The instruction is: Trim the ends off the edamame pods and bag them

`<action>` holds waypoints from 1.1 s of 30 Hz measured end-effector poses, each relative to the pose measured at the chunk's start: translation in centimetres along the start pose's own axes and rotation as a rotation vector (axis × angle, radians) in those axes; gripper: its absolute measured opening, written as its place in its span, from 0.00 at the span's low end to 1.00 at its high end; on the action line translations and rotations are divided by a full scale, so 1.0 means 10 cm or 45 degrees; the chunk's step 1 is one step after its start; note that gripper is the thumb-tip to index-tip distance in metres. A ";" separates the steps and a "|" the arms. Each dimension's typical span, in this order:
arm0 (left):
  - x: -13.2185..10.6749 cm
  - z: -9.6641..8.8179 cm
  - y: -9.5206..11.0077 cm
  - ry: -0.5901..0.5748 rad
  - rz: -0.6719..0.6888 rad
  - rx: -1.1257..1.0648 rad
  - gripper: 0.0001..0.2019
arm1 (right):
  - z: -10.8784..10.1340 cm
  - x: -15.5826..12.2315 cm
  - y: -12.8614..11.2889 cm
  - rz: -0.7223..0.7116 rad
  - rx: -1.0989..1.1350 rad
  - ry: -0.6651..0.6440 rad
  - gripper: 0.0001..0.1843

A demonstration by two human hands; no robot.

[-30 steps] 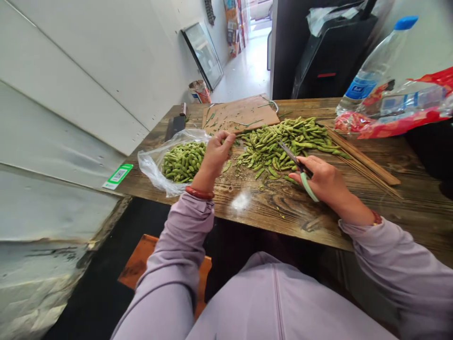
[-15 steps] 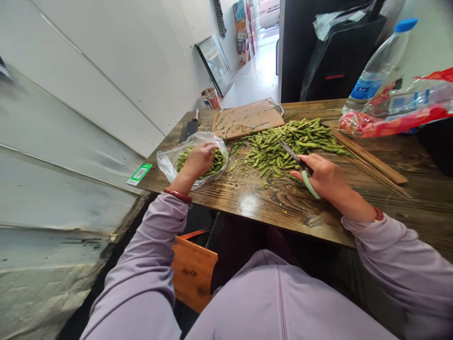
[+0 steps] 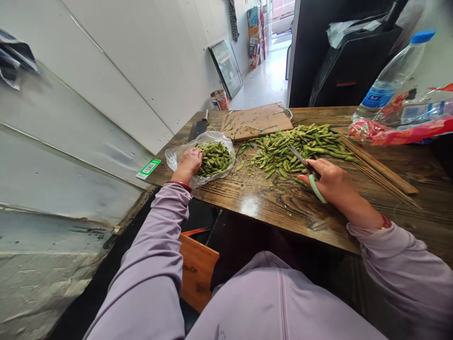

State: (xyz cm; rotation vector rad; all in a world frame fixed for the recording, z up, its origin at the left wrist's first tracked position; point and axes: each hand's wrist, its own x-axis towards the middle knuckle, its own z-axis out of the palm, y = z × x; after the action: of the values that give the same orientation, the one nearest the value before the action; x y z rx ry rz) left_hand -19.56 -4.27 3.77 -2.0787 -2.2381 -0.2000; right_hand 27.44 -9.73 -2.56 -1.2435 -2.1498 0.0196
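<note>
My left hand (image 3: 190, 163) is at the left side of a clear plastic bag (image 3: 172, 156), its bent fingers closed on the plastic beside the pods; the fingertips are partly hidden. Green soybean pods (image 3: 216, 159) fill the bag. My right hand (image 3: 331, 182) holds scissors (image 3: 316, 188) with pale green handles. Their dark blades point away to the left, over the near edge of a loose heap of soybean pods (image 3: 283, 146) on the wooden table (image 3: 262, 193).
A cutting board (image 3: 258, 120) with green scraps lies behind the pods, a dark-bladed knife (image 3: 198, 127) left of it. Wooden sticks (image 3: 382, 167) lie on the right. Beyond them are a water bottle (image 3: 378, 92) and red-and-clear packaging (image 3: 406, 132). A green-and-white code card (image 3: 148, 168) is at the left table edge.
My left hand has moved from above the pods in the bag to its left side, leaving the pods in full view. The right hand keeps the scissors in place. The camera view has shifted slightly.
</note>
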 end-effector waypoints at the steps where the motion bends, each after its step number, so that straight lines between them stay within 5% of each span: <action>1: -0.01 0.00 0.00 -0.009 -0.051 0.033 0.20 | 0.00 0.00 0.00 -0.001 0.007 0.005 0.21; 5: -0.07 -0.02 0.14 0.046 -0.180 0.142 0.22 | -0.01 0.03 0.00 0.078 0.044 0.102 0.23; 8: -0.10 0.02 0.29 0.138 0.101 0.099 0.22 | -0.05 0.09 0.03 0.113 0.165 0.164 0.22; 12: -0.13 0.12 0.36 0.034 0.448 0.121 0.23 | -0.06 0.18 0.11 0.329 0.413 0.372 0.21; 17: -0.14 0.13 0.31 0.054 0.375 0.242 0.23 | 0.01 0.27 0.24 0.639 0.940 0.584 0.23; 20: -0.13 0.07 0.49 0.102 0.328 0.212 0.20 | 0.01 0.32 0.26 0.787 1.255 0.751 0.22; 24: -0.09 0.01 1.14 0.149 0.515 0.016 0.21 | -0.09 0.35 0.27 0.817 1.410 0.898 0.21; 33: -0.13 0.15 3.08 0.031 1.107 -0.018 0.15 | -0.51 0.34 0.47 0.733 1.292 1.241 0.19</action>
State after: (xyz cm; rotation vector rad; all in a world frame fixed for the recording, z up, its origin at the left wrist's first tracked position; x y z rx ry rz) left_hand 11.32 -3.13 3.32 -2.7790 -1.1318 -0.1661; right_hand 32.66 -5.96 1.76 -0.8793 -0.6913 0.5493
